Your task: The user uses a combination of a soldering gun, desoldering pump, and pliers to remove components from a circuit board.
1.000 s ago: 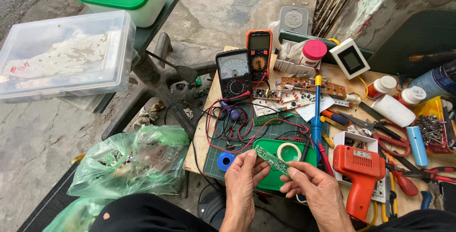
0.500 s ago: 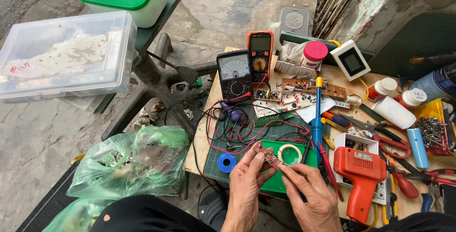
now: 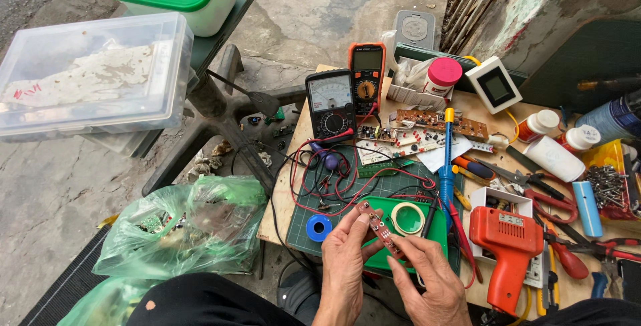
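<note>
My left hand [image 3: 344, 259] and right hand [image 3: 427, 276] both pinch a narrow brown circuit strip [image 3: 378, 226], fingers [image 3: 366, 236] clenched on it. Its long axis runs from 11 to 5 o'clock, left hand at the upper end, right at the lower. It hangs over the green tray [image 3: 434, 232] holding a tape ring [image 3: 407, 218]; the orange gun [image 3: 507, 246] lies at 3 o'clock on the counter [image 3: 574, 289]. Since a second ago the strip has tilted steeper and my hands have closed together.

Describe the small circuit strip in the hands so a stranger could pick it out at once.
Start at the green cutting mat on the cluttered workbench. At its near edge, the left hand and right hand pinch a narrow circuit strip. It is reddish-brown, unlike the larger boards lying flat farther back.
</note>
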